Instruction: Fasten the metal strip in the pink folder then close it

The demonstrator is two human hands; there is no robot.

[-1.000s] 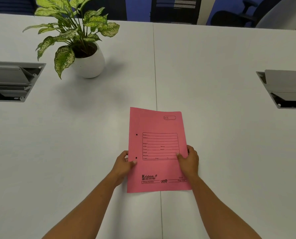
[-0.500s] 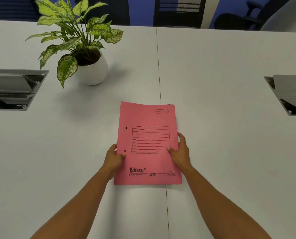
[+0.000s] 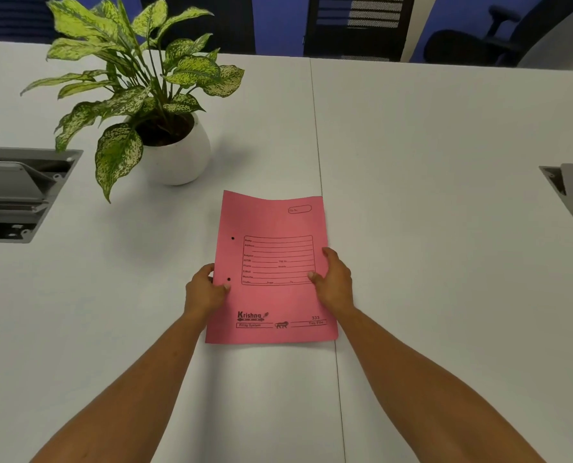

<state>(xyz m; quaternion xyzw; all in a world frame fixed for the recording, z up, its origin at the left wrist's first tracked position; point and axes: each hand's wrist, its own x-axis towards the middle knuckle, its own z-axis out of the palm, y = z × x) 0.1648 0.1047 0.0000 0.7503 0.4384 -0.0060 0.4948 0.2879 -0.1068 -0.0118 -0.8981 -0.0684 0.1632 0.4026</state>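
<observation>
Closed pink card folder (image 3: 271,269) is gripped at both edges by left hand (image 3: 205,290) and right hand (image 3: 333,282) | step: pre-opening, strip unseen | next: cover to be lifted.

Around the pink folder (image 3: 271,295) we see the white table (image 3: 428,195) bare to the right and toward us — a hand can pass freely there. At the far left stands the potted plant (image 3: 165,142), its leaves hanging low near the folder's corner, and two open cable boxes — left (image 3: 18,192), right (image 3: 572,198) — break the surface at both edges.
</observation>
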